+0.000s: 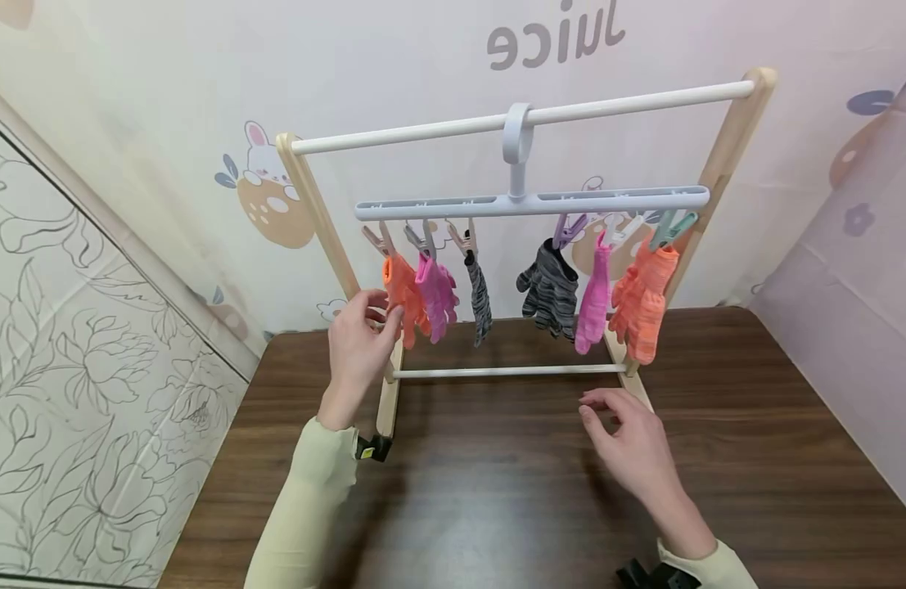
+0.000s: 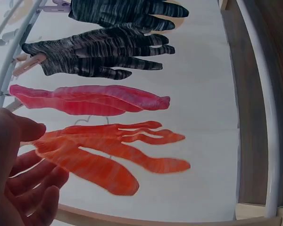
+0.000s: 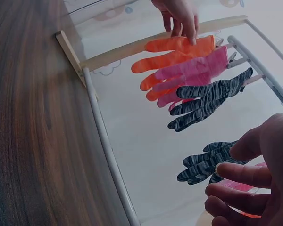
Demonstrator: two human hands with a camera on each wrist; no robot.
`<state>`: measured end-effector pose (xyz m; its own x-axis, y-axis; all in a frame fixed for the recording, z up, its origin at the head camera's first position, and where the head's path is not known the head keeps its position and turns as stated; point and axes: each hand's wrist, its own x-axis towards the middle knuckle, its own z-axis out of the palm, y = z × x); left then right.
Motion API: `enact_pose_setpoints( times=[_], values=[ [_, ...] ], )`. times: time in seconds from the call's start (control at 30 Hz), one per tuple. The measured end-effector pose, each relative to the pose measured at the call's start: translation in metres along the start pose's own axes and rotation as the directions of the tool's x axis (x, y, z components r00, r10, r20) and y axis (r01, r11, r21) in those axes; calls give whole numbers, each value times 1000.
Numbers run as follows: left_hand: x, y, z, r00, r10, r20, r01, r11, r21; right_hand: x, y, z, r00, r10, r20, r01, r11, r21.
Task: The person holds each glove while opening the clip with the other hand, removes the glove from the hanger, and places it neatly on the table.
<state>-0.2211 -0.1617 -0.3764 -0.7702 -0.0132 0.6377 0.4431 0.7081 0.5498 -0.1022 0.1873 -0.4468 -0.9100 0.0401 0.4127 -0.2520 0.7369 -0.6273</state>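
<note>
left hand [image 1: 358, 343]: raised at the left end of the rack, fingers [image 2: 35, 181] loosely spread and relaxed, tips touching the leftmost orange glove [image 1: 403, 294] (no clear pinch, nothing held).
right hand [image 1: 629, 442]: hovers low over the desk [image 1: 497, 491], just in front of the rack's right foot; fingers slack, lightly curled, grasping nothing.
orange glove: hangs from the first clip on the left of the grey clip hanger [image 1: 529, 202], fingers pointing down, beside the rack's left post.
other gloves: pink glove [image 1: 436, 296] just beside the orange one, then a striped grey glove [image 1: 480, 298]; on the right half a second striped grey glove [image 1: 550, 290], pink glove [image 1: 594, 296] and orange glove [image 1: 642, 301].
rack: wooden drying rack [image 1: 316, 213] with white top bar, stands on the dark wood desk (hanger hooked at mid-bar).
sleeves: pale green, both arms.
</note>
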Motion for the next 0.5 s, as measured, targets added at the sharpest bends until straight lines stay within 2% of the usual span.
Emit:
enact_pose_setpoints(
  times=[0.27, 0.5],
  values=[
    [8, -7, 8, 994, 46, -104, -52, 997, -58, -4, -3, 3, 1000, 0, -30, -1, 1000, -14],
    [4, -6, 8, 987, 82, -139, -98, 989, -110, -5, -10, 1, 998, 54, -21, -54, 998, -11]
  ],
)
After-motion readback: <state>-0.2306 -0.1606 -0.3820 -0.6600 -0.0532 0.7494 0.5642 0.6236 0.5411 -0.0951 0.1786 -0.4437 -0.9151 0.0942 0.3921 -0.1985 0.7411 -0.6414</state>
